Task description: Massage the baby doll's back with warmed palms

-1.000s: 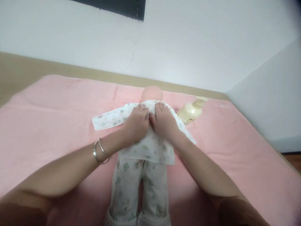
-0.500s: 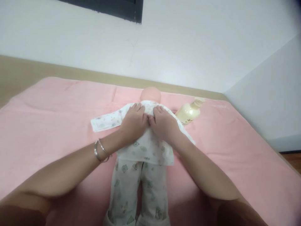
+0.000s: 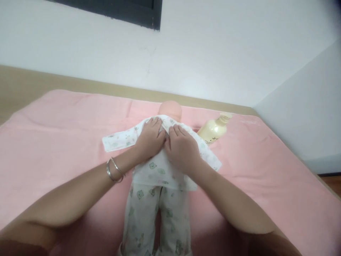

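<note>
A baby doll lies on a pink blanket, head toward the wall. It wears a white printed shirt and matching trousers. My left hand, with two silver bangles on the wrist, lies on the shirt at the doll's chest, fingers curled over the collar edge. Pressed beside it on the chest is my right hand, thumb touching the left hand. Both hands pinch the shirt front near the neck. One empty sleeve lies flat to the left.
A cream pump bottle lies on the blanket just right of the doll's shoulder. The tan bed frame edge runs along a white wall. A dark window frame is at the top. Wooden floor shows at the far right.
My right hand has slid slightly left and down over the chest, closer against the left hand. The view has tipped slightly downward. The doll and bottle have not moved.
</note>
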Action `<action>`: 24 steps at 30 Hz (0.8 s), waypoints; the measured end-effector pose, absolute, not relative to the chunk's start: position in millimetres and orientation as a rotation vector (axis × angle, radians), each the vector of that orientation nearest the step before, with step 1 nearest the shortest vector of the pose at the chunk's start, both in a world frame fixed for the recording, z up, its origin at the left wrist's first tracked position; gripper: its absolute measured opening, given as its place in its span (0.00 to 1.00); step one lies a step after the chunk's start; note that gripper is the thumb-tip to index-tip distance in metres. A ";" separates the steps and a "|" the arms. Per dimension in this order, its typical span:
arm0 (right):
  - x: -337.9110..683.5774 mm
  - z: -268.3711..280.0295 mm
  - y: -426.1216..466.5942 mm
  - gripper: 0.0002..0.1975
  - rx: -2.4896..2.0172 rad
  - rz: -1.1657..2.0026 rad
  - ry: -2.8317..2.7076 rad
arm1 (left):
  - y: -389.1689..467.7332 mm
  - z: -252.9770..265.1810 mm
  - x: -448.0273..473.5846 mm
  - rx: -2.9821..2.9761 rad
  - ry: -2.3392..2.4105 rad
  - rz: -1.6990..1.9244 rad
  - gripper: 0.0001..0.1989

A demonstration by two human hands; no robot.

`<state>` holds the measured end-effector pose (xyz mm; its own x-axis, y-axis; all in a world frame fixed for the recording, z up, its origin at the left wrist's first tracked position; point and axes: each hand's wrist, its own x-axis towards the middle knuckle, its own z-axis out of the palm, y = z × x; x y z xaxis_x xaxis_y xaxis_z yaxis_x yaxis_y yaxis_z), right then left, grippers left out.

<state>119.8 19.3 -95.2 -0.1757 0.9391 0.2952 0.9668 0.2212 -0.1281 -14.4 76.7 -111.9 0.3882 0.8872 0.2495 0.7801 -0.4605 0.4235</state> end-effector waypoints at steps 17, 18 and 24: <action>117.6 -92.1 13.3 0.26 -1.857 -0.354 -2.195 | 77.0 -112.7 -12.6 2.264 1.500 0.673 0.32; 118.8 -91.6 14.7 0.26 -1.842 -0.307 -2.207 | 77.0 -115.1 -12.6 2.263 1.497 0.706 0.32; 137.4 -93.6 44.5 0.32 -1.852 0.095 -2.103 | 73.8 -118.2 -12.0 2.186 1.516 0.786 0.32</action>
